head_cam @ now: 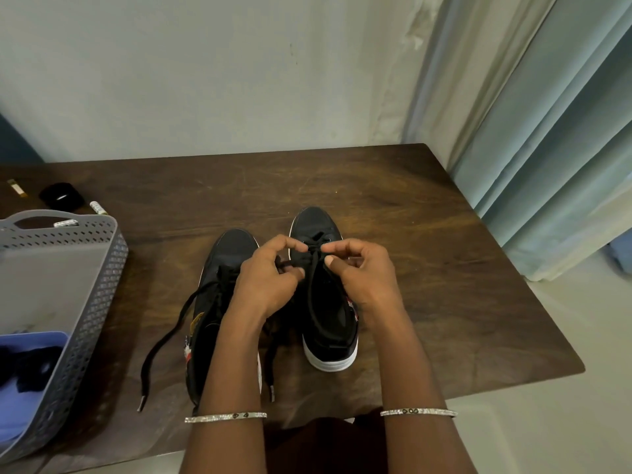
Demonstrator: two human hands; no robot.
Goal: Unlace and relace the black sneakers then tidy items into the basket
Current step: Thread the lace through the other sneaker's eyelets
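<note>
- Two black sneakers stand side by side on the desk (427, 241), toes pointing away: the left sneaker (232, 253) and the right sneaker (316, 224). The right one shows a thick white sole at its heel.
- Two hands meet over the front eyelets of the right sneaker. The left hand (270, 280) and the right hand (360, 275) both have their fingers (331, 248) curled, forefinger and thumb pinching its black lace (313, 250).
- The loose lace (164, 336) of the left sneaker trails over the wood, both metal-tipped ends lying on the desk.
- The left forearm hides much of the left sneaker's heel.
- One grey basket (102, 268) sits at the desk's left edge, plastic with perforated walls and a handle slot. It holds a blue item (37, 340) with something dark on it, too blurred to name.
- Behind the basket are one round black item (61, 196) and three small pale tubes, too small to identify.
- There are two thin bangles, one on each wrist.
- The desk is dark, scuffed wood, and pale curtain (547, 165) folds hang to the right.
</note>
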